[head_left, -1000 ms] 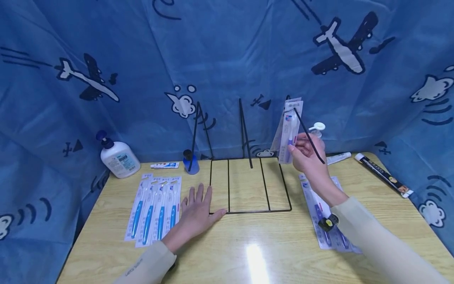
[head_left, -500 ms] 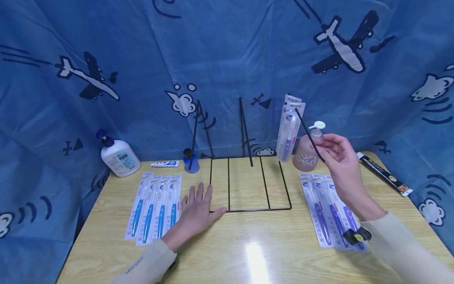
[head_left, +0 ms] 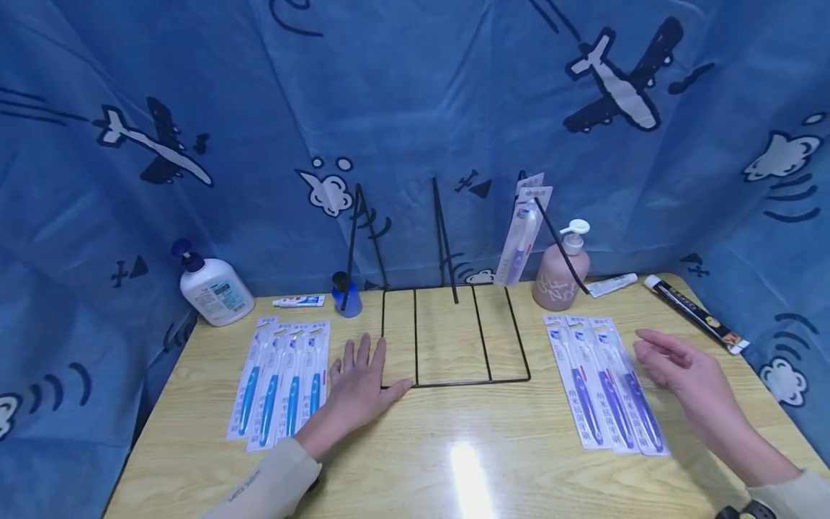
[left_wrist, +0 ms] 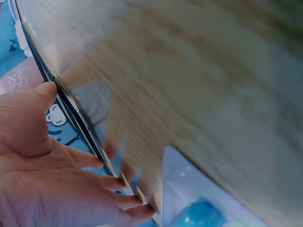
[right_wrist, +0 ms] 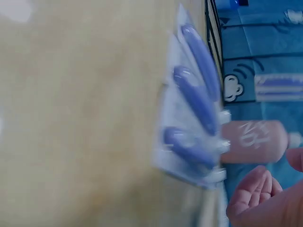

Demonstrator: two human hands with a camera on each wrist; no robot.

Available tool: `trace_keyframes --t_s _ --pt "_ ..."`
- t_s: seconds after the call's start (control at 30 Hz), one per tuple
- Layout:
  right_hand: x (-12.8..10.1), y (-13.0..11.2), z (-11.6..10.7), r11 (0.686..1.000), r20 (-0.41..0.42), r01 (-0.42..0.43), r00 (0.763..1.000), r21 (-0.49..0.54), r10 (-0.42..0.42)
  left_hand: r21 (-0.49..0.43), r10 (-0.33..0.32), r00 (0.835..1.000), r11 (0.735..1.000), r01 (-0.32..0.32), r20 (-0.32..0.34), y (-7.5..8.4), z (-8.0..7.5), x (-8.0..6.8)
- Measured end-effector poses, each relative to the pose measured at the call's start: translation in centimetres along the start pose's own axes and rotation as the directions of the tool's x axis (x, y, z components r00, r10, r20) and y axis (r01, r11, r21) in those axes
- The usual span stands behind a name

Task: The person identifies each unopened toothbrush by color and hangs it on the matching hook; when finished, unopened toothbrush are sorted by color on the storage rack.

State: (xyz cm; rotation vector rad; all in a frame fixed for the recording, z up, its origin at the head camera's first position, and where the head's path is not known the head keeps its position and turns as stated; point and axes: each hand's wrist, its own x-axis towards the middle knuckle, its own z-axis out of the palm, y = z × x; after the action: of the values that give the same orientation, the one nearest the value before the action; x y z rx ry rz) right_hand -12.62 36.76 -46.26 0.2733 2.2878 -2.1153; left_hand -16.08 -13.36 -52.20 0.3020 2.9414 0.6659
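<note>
Beside the purple toothbrushes [head_left: 612, 396], the right hand [head_left: 697, 382] curves loosely, empty — the left hand [head_left: 359, 387] spreads wide by the rack [head_left: 416, 339].

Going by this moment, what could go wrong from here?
The three purple toothbrush packs lie close together, so the right hand might pick up two at once. The pink pump bottle stands by the right end of the wire rack, where a passing hand could knock it.
</note>
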Motion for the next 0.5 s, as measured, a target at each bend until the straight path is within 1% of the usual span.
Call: trace_keyframes --t_s 0.07,0.13,0.17,0.2,0.23,0.27,0.33,0.43,0.5 --pt "0.0 0.9 -1.0 0.991 0.004 -0.097 0.995 -0.087 0.097 -0.003 -0.003 1.0 1.0 0.003 -0.007 0.0 -0.1 -0.1" --pt "0.0 1.4 -1.7 0.971 0.017 -0.175 0.984 -0.165 0.18 -0.004 -0.003 1.0 1.0 0.003 -0.015 -0.1 -0.1 -0.2" --pt "0.0 1.6 -1.9 0.951 0.019 -0.206 0.976 -0.229 0.216 -0.002 -0.006 1.0 1.0 0.006 -0.01 0.0 -0.2 -0.2" --pt "0.0 1.7 -2.1 0.924 0.018 -0.223 0.971 -0.311 0.24 -0.002 -0.007 1.0 1.0 0.007 -0.006 0.1 -0.4 -0.3" --pt "0.0 1.7 -2.1 0.89 0.015 -0.236 0.965 -0.389 0.262 0.002 -0.004 1.0 1.0 0.004 -0.005 0.3 -0.5 -0.4" --pt "-0.1 1.8 -2.1 0.86 0.014 -0.232 0.964 -0.455 0.267 0.003 -0.003 1.0 1.0 0.003 -0.002 0.4 -0.7 -0.5" --pt "-0.3 2.1 -2.1 0.816 0.006 -0.217 0.966 -0.536 0.26 0.004 -0.001 1.0 1.0 0.001 0.009 0.7 -1.0 -0.6" --pt "-0.8 2.4 -1.8 0.777 -0.006 -0.19 0.972 -0.6 0.233 0.02 -0.004 1.0 1.0 0.004 0.027 0.9 -1.4 -0.6" --pt "-0.9 2.4 -1.8 0.76 -0.011 -0.196 0.97 -0.619 0.242 0.031 -0.016 0.999 0.999 0.014 0.039 1.0 -1.6 -0.7"
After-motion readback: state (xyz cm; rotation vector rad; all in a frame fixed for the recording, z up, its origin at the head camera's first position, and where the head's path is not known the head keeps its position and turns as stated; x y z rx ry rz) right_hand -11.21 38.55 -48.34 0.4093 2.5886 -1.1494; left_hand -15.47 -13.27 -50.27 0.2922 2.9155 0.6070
